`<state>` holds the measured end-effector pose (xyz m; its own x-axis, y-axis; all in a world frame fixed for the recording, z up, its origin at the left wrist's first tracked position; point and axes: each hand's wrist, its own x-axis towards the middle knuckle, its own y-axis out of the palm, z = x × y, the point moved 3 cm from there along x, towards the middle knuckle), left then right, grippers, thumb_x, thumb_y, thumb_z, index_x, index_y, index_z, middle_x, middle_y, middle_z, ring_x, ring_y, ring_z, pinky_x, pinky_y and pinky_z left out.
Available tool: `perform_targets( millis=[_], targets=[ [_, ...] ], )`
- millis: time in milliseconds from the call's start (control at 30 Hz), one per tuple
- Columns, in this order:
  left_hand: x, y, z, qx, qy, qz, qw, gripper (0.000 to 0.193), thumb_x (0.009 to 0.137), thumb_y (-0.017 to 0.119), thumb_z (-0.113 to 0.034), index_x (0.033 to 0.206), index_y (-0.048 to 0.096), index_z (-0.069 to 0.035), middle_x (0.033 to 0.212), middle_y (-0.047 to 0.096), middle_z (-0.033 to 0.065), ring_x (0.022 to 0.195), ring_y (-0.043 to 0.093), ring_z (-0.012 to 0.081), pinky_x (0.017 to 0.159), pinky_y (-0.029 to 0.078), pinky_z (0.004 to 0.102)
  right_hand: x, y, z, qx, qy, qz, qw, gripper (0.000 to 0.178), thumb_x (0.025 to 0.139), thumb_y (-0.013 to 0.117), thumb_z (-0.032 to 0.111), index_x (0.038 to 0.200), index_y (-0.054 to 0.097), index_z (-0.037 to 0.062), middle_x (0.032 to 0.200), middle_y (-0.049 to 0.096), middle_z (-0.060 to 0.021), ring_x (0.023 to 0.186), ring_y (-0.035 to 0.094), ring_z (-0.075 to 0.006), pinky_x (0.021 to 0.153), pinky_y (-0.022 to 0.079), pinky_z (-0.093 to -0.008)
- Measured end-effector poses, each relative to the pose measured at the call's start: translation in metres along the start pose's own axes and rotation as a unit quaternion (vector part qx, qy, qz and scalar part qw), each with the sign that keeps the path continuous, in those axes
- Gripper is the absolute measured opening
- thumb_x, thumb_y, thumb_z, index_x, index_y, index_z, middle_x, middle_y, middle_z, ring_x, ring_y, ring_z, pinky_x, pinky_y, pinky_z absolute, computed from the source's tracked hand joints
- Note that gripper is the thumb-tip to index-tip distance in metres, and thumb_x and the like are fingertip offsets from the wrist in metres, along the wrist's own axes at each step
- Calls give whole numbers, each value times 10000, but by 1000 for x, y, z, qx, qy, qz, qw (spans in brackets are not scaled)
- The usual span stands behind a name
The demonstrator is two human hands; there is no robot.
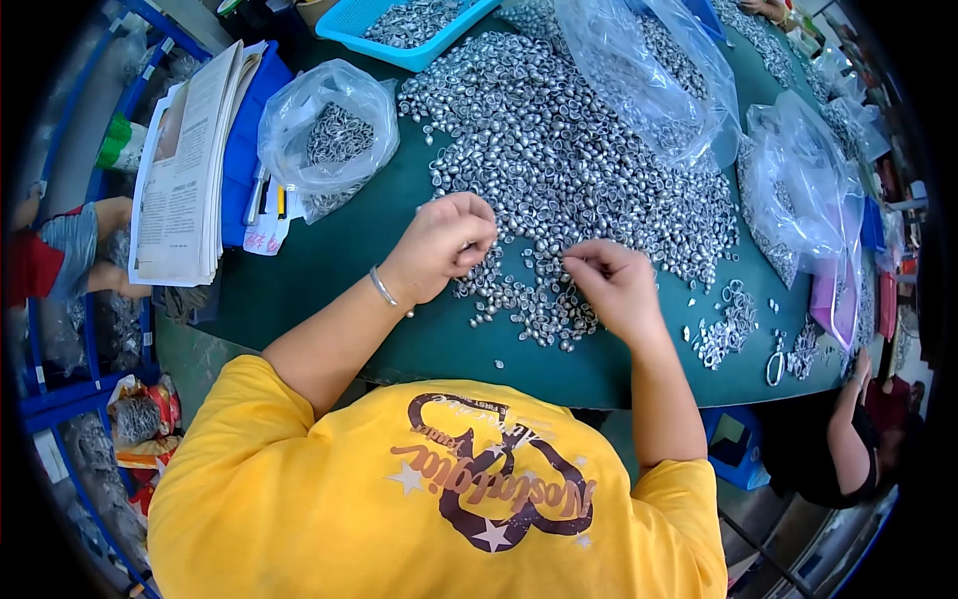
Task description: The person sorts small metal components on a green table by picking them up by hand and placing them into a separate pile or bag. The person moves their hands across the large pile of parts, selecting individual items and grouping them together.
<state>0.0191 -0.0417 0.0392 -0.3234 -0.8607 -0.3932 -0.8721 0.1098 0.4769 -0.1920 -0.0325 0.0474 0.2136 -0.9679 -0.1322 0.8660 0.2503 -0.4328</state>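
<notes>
Green table (289, 304), silver pieces (569, 160), long axes mixed, hands (621, 288) near.

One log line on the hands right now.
left hand: fingers curled, hold unclear | right hand: thumb near fingers, hold unclear | between and beyond: small metal pieces | far side: blue basket

Hundreds of metal pieces (589, 170), at least three clear bags (283, 128), one turquoise basket (404, 60) and one paper stack (183, 185) show.
</notes>
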Motion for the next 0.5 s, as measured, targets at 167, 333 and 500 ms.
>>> perform_targets(
  millis=[167, 333, 500],
  targets=[
    [10, 30, 1, 559, 349, 22, 752, 100, 746, 625, -62, 844, 642, -71, 717, 570, 75, 618, 565, 207, 590, 467, 295, 5, 17, 9, -288, -142, -67, 945, 138, 782, 582, 127, 894, 631, 64, 809, 626, -121, 713, 605, -311, 637, 491, -392],
    [20, 34, 14, 651, 359, 27, 668, 76, 733, 625, -82, 808, 626, -73, 734, 543, 78, 655, 573, 272, 596, 480, 360, 4, 11, 8, -265, -106, -47, 957, 151, 773, 593, 141, 900, 627, 66, 816, 625, -126, 729, 606, -310, 652, 486, -408],
    [19, 35, 14, 672, 366, 25, 644, 28, 735, 613, -77, 750, 599, -59, 715, 523, 85, 655, 569, 272, 572, 477, 357, 3, 12, 11, -278, -107, -63, 952, 147, 773, 596, 165, 872, 622, 59, 806, 622, -127, 720, 606, -311, 646, 485, -411]
  ],
)
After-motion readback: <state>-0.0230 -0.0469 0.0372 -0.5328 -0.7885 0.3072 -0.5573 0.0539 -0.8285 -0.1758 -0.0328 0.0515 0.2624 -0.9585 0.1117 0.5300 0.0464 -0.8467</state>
